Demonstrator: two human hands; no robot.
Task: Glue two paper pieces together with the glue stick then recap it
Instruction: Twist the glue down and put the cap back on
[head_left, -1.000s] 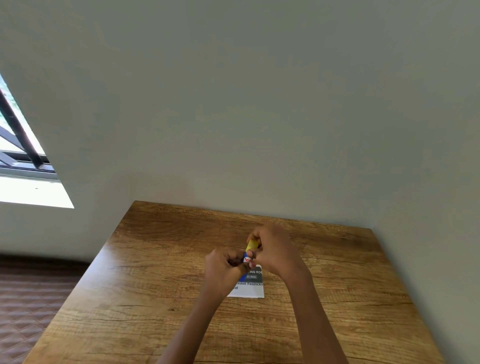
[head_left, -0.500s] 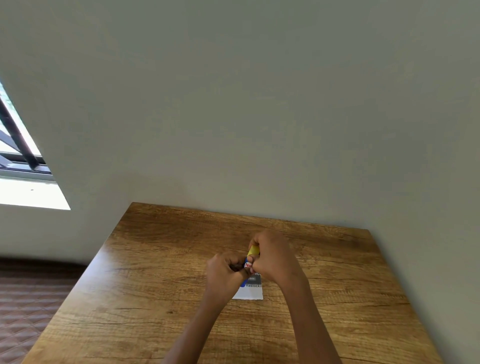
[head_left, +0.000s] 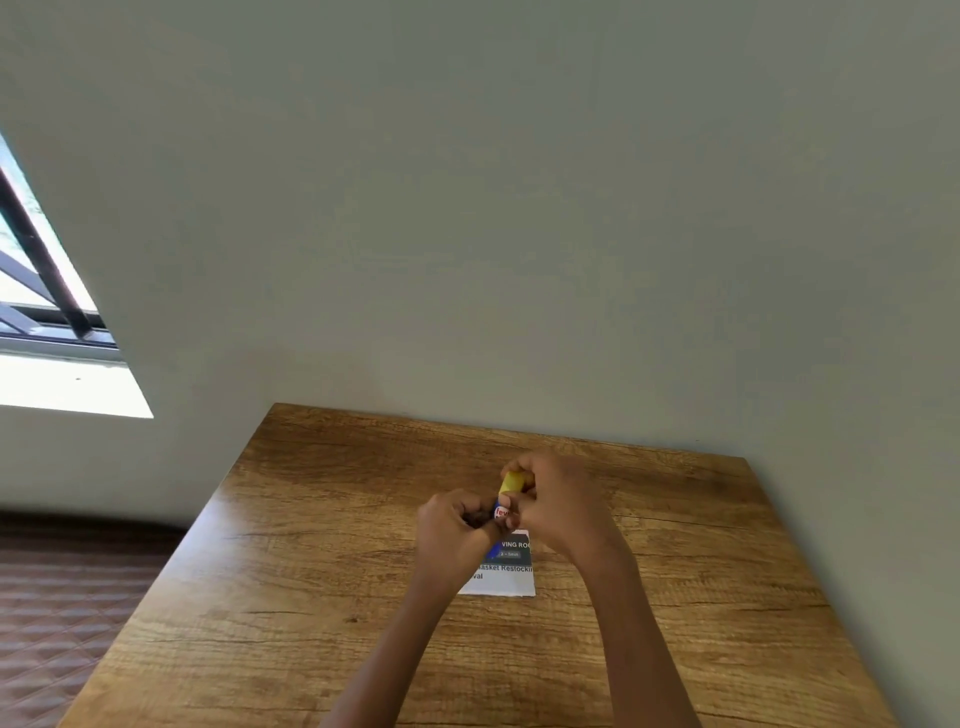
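Observation:
Both hands meet over the middle of the wooden table (head_left: 322, 571). My left hand (head_left: 454, 535) grips the lower body of a glue stick (head_left: 501, 513), whose blue, white and red label shows between the fingers. My right hand (head_left: 561, 501) pinches the yellow cap (head_left: 511, 482) at the stick's top end; the cap sits on the stick. A printed paper piece (head_left: 511, 569) with a dark header and black text lies flat on the table just below the hands, partly hidden by my left wrist. A second paper piece cannot be told apart.
The table stands against a plain grey wall (head_left: 519, 234) at its far and right sides. A window (head_left: 36, 291) with dark bars is at the far left. A brown quilted surface (head_left: 62, 613) lies left of the table.
Both hands stay joined on the glue stick above the paper, shifting only slightly. The yellow cap remains pinched by my right hand.

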